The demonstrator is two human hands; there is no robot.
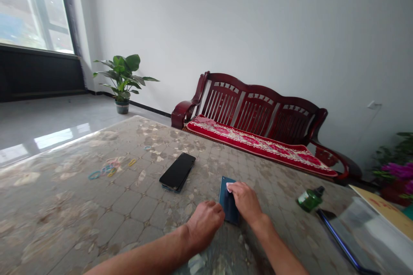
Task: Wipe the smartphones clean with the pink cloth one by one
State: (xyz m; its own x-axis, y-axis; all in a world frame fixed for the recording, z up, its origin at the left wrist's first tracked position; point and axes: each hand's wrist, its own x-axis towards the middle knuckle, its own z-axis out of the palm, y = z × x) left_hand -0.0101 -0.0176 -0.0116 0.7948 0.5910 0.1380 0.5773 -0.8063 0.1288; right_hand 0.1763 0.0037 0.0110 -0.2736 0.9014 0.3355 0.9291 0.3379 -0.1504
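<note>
A dark blue phone-shaped object (229,206) lies flat on the patterned table between my hands. My right hand (245,200) is closed on a small pale pink cloth or tissue (229,187), which touches the far part of the blue object. Beside its left edge, my left hand (206,223) rests with fingers curled; whether they grip the edge is hidden. A black phone (178,172) lies to the left, on top of another flat bluish item.
On the table (129,232), several coloured bands (111,167) lie at left. A green bottle (310,199) and a blue-edged device (338,236) are at right, near a clear plastic sheet and cardboard. Beyond stand a wooden bench (258,114) and a potted plant (122,107).
</note>
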